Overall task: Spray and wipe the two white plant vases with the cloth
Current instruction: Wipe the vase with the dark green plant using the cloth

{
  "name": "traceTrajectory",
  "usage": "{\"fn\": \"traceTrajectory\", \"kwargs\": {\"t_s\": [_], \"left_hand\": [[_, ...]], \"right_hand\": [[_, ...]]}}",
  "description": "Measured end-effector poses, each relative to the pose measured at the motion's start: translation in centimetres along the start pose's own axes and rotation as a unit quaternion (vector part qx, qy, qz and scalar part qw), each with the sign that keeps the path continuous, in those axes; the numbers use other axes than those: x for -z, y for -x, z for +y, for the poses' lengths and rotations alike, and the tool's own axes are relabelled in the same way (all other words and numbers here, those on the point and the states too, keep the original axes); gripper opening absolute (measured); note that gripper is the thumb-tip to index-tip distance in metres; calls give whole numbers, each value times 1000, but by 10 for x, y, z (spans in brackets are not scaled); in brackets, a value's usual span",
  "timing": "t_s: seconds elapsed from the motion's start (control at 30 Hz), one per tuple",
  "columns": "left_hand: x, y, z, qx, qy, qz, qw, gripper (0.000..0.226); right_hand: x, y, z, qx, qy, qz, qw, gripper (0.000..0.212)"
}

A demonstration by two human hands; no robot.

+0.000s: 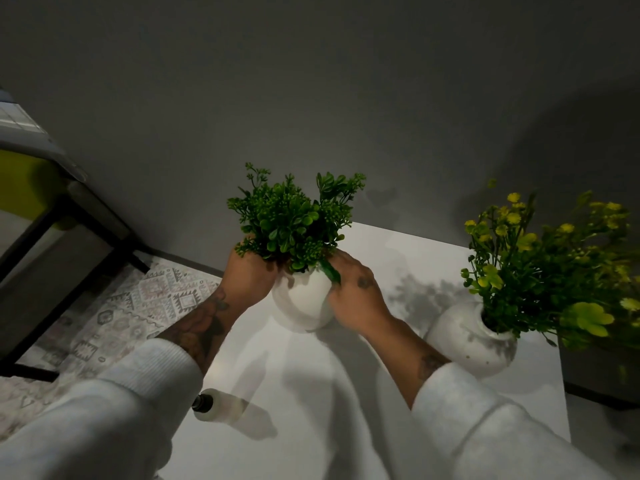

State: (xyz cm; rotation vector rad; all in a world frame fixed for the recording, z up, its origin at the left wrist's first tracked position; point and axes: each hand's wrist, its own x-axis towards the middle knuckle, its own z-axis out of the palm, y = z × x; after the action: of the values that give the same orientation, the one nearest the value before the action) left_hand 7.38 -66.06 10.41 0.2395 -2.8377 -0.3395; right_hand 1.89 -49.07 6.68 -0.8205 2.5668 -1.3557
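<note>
A round white vase (304,299) with a dark green plant (294,223) stands on the white table (311,427), near its left back corner. My left hand (249,275) grips the vase's left side at the neck, under the leaves. Against its right side presses my right hand (356,292). A thin green strip (330,271) shows at those fingertips; whether it is a leaf or cloth is unclear. The second white vase (467,337), holding yellow-green flowers (547,271), stands apart to the right. A clear spray bottle (211,405) with a dark nozzle stands at the table's left edge.
A dark box (602,372) sits at the table's right side behind the second vase. A grey wall rises just past the table. To the left, a black-framed piece of furniture (62,244) stands on a patterned rug (114,317).
</note>
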Motion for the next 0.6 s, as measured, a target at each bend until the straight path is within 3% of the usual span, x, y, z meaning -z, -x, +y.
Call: {"fn": "traceTrajectory", "kwargs": {"t_s": [0.2,0.33,0.5,0.6], "left_hand": [[-4,-2,0,83,85,17,993,22],[-3,-3,1,79,68,13,994,23],[-1,-3,4,71,56,24,996,23],[-1,-1,4,70,54,25,996,22]], "right_hand": [[-17,53,-1,37,-6,53,998,67],[-16,44,0,30,-6,64,998,65],[-6,4,2,-10,16,7,1000,55],[-8,15,-2,2,33,32,999,56]]}}
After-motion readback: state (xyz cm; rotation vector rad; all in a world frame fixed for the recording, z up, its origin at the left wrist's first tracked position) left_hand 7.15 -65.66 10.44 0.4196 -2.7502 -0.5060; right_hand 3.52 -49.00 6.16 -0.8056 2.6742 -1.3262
